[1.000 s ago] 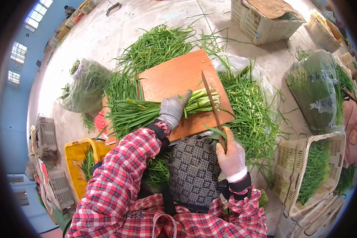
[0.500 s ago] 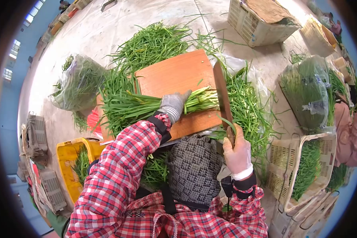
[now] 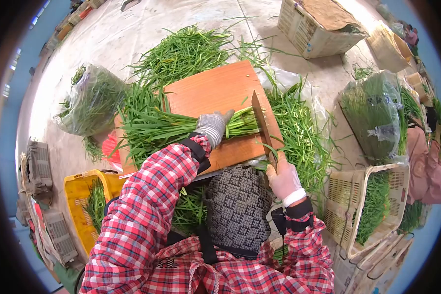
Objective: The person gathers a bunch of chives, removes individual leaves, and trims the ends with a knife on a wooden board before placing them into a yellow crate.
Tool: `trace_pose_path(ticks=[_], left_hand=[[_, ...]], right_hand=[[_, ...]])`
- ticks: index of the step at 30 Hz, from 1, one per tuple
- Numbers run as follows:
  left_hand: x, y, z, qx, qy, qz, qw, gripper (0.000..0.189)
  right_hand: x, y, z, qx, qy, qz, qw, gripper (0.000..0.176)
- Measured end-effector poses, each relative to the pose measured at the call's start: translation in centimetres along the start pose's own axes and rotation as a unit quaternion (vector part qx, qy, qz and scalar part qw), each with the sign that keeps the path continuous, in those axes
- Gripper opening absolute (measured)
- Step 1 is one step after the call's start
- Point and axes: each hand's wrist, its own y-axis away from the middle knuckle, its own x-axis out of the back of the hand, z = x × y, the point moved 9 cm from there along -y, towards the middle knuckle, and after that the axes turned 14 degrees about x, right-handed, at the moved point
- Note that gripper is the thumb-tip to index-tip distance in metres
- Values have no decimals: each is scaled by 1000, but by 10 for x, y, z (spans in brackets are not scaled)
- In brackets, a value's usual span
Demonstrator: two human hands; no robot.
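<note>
Green stalks [image 3: 159, 123]: they lie in a bunch on the board, under and inside my left fingers. The long leaves go out to the left of my hand, and the pale cut ends poke out to the right.
Left hand [image 3: 212, 127]: it has a grey glove with stripes, and my fingers hold the bunch tight and press it down.
Right hand [image 3: 282, 180]: my fingers are closed around the handle of the knife.
Knife [image 3: 260, 117]: its long, dark blade is right at the pale ends, pointing away from me.
Wooden board [image 3: 201, 93]: orange-brown and tilted sideways, it sits under the bunch.
Green heaps [image 3: 301, 132]: loose leaves lie past the board and on its right side.
Yellow crate [image 3: 77, 196]: it is by my left arm, with greens inside.
</note>
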Motion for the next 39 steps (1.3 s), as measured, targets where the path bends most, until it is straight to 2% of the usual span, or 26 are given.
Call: trace_pose_path(ticks=[5, 9, 11, 12, 14, 15, 17, 18, 19, 20, 22, 25, 26, 27, 28, 29, 31, 33, 35, 36, 37, 38, 39], left_hand=[[-6, -6, -3, 8, -6, -14, 1000, 77], [-9, -3, -5, -13, -14, -18, 1000, 78], [-7, -5, -4, -16, -12, 38, 999, 74], [-6, -6, -3, -18, -17, 45, 999, 74], [-4, -4, -5, 10, -6, 56, 998, 58], [-6, -6, -3, 3, -10, 67, 998, 58], [-9, -9, -8, 17, 3, 61, 998, 47], [-7, -6, -10, 12, 20, 50, 998, 43], [-9, -11, -10, 12, 9, 80, 997, 42], [-7, -13, -9, 21, 11, 62, 998, 42], [-9, -8, -10, 30, 8, 27, 999, 42], [-6, -9, -8, 13, 1, 17, 1000, 44], [-8, -9, -9, 12, 1, 21, 1000, 49], [-4, -8, -8, 9, -1, 31, 999, 56], [4, 1, -5, 9, -3, 6, 1000, 77], [7, 1, -3, 8, -9, 13, 1000, 77], [0, -1, -8, 35, -1, -10, 999, 105], [0, 1, -9, 28, 8, 10, 1000, 104], [-6, -6, -14, 41, 25, 31, 998, 101], [-2, -2, -14, 44, 27, 27, 998, 101], [5, 2, -11, 52, 36, 3, 998, 93], [7, 5, -9, 59, 44, -19, 997, 85], [4, 6, -9, 60, 41, -22, 997, 85]], right_hand=[[-9, -12, -10, -11, 56, -17, 998, 39], [-19, -32, 0, 9, 21, 7, 1000, 31], [-31, -57, 19, 42, -32, 71, 996, 27], [-40, -66, 25, 13, -3, 66, 998, 28], [-47, -73, 24, -30, 31, 48, 998, 29], [-46, -73, 22, -44, 37, 31, 998, 31], [-33, -63, 21, -39, 22, 45, 998, 32], [-22, -61, 11, -7, 11, 44, 999, 33], [-14, -60, 6, 20, 0, 41, 999, 33], [-9, -51, 10, -38, -42, -9, 998, 34], [-7, -21, 15, -65, -103, -49, 991, 37], [-21, -15, 23, -79, -107, -77, 988, 37], [-33, -34, 33, -35, -88, -9, 995, 36], [-37, -54, 36, 12, -67, 67, 995, 35], [-45, -75, 38, -12, -24, 65, 998, 34], [-46, -101, 35, -32, 21, 68, 997, 33], [-49, -140, 27, -29, 12, 67, 997, 35], [-46, -136, 29, -20, 22, 69, 997, 34], [-38, -93, 44, -13, -24, 85, 996, 36], [-38, -65, 57, -36, -43, 83, 995, 37], [-37, -39, 72, -62, -62, 80, 993, 39], [-28, -20, 77, -65, -44, 92, 993, 40], [-18, -6, 81, -68, -29, 107, 992, 42]])
